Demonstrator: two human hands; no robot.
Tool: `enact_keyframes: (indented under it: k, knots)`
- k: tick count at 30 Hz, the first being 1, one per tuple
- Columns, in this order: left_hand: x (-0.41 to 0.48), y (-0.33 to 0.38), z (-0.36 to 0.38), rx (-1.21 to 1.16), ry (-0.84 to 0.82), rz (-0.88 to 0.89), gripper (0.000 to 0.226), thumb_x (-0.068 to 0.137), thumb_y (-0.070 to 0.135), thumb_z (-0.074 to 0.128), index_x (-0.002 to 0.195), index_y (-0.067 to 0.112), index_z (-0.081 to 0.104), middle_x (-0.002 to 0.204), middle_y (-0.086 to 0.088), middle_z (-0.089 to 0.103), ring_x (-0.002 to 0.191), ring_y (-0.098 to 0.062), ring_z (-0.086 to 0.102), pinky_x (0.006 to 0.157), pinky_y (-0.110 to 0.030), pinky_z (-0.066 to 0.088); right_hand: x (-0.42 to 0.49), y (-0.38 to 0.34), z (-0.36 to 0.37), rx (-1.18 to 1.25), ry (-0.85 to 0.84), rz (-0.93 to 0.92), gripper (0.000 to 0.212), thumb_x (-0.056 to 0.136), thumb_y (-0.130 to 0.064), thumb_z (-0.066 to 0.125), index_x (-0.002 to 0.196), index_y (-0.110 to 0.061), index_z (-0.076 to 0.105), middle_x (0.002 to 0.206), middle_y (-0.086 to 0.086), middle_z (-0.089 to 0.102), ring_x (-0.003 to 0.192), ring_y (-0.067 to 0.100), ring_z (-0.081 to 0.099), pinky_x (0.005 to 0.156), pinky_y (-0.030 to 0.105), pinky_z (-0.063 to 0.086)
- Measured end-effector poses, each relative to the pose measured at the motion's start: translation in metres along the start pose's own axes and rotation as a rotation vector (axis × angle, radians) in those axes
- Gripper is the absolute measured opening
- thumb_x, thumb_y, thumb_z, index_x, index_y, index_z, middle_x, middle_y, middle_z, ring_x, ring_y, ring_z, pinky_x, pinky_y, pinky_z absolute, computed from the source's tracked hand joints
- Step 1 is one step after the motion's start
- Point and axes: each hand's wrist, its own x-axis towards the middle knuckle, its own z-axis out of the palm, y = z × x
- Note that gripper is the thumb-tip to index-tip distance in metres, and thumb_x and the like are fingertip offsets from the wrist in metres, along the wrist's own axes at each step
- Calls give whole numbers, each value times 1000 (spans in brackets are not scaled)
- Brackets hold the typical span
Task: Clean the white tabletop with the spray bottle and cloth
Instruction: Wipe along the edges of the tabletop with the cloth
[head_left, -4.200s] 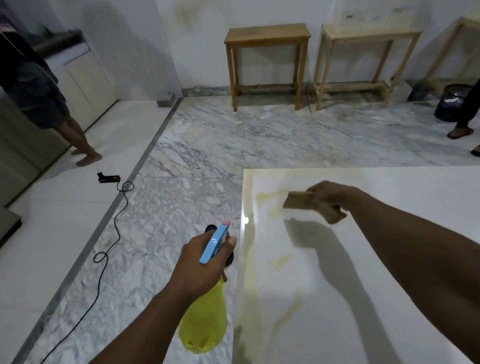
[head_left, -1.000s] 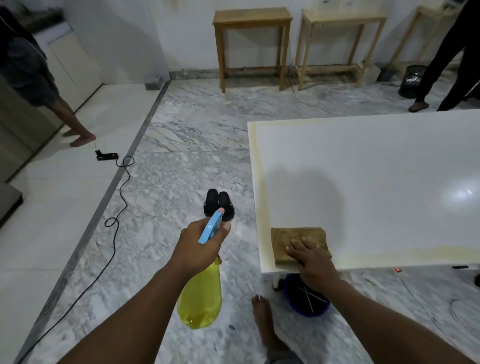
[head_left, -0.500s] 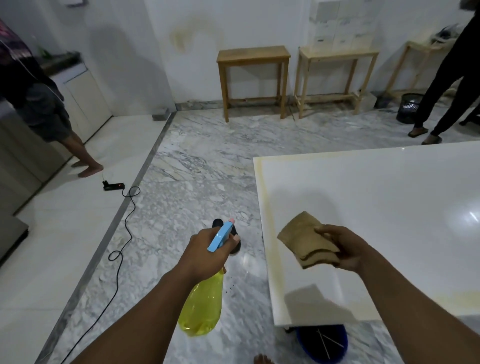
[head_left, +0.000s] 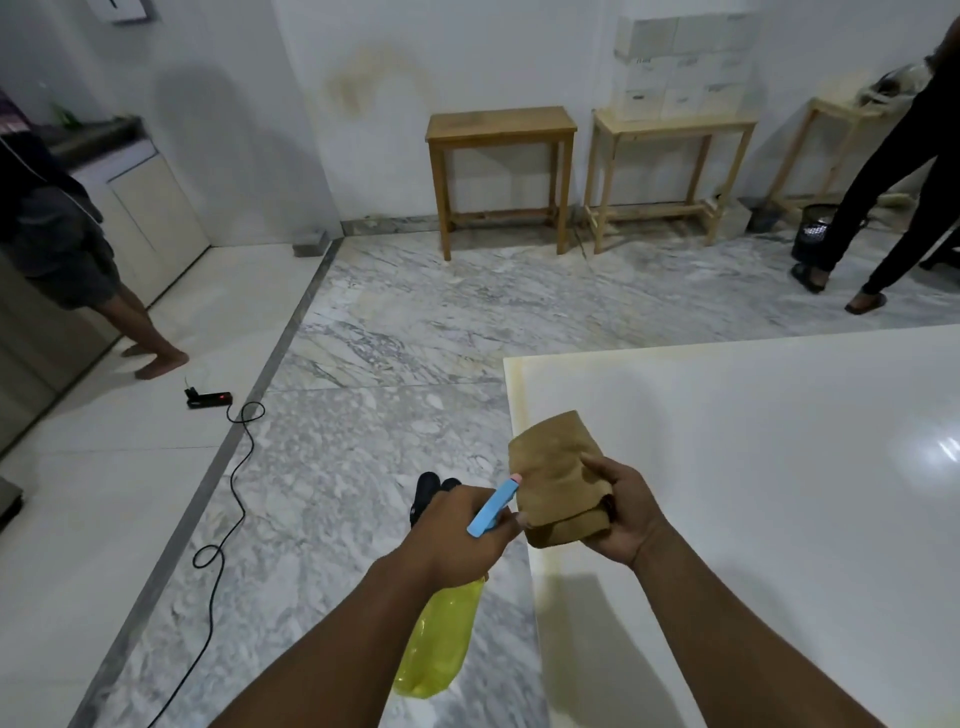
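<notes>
While the left hand (head_left: 457, 525) grips the spray bottle (head_left: 441, 639), nozzle toward the cloth (head_left: 558, 478), right hand (head_left: 626, 512) fingers pinch it above the tabletop (head_left: 753, 467) corner, likely for wetting.

The white tabletop (head_left: 753, 467) is seen as smooth and glossy, with a bright glare thrown back near its right side. The cloth (head_left: 558, 467) is shown as a soft, matt brown fabric. The spray bottle (head_left: 441, 644) is made of translucent yellow plastic, topped with opaque blue plastic. The floor (head_left: 389, 338) is laid in polished, grey-veined marble. The side tables (head_left: 501, 124) are made of bare, matt wood.
</notes>
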Motion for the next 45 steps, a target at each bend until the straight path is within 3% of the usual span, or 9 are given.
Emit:
enact_keyframes:
  k: [3,6,9,14,20,25,29,35,45]
  knots:
    - [14,-5,-11,65,1,44,54,97,51,64,73,4,56,59,-4,57,54,-13,49,54,-21,39,9,-12,14,-89,36,-2,55,92,-30,61,137,1,55,134,23,58,118,37,57,104,45,43]
    - [25,-13,-22,109,-36,45,49,95,50,65,71,8,55,60,-2,59,56,-21,53,60,-36,45,14,-13,29,-106,29,-12,46,96,-33,54,129,-1,59,112,20,70,96,35,69,75,41,60]
    - [32,-18,-36,170,-75,49,42,96,45,64,70,15,54,65,0,60,64,-23,58,64,-38,47,15,-6,43,-91,27,-36,40,98,-33,49,119,-1,62,96,18,73,80,32,73,59,35,59]
    - [40,-37,-64,209,-127,106,41,97,42,64,67,17,52,60,5,52,60,-18,49,61,-33,39,20,19,63,-61,93,-81,42,93,-34,57,120,-3,65,101,17,73,85,31,71,67,34,59]
    - [48,-60,-91,284,-185,157,52,94,49,62,53,22,44,52,2,46,51,-19,45,55,-35,38,27,48,87,0,145,-144,53,90,-33,59,132,0,59,126,23,65,105,36,66,101,44,46]
    - [49,-69,-117,258,-244,225,49,100,40,63,58,24,42,54,4,42,49,-12,39,54,-29,31,23,70,100,20,167,-172,49,94,-33,54,128,2,60,118,25,68,98,37,70,97,47,50]
    - [54,-66,-129,253,-279,271,50,100,41,64,59,25,40,51,5,40,46,-11,38,51,-23,27,21,71,106,46,245,-205,58,87,-33,65,134,0,56,128,25,64,116,39,64,102,49,49]
    - [62,-58,-133,265,-297,336,47,99,39,64,58,26,47,48,6,46,44,-9,43,49,-21,29,14,60,128,42,244,-283,35,100,-26,49,114,3,63,91,21,75,74,32,75,61,39,62]
    - [116,-64,-137,197,-318,286,52,99,45,66,56,30,41,46,7,41,41,-6,43,51,-22,28,76,14,83,-339,478,-75,39,87,-17,64,122,1,61,109,22,71,94,36,70,80,42,57]
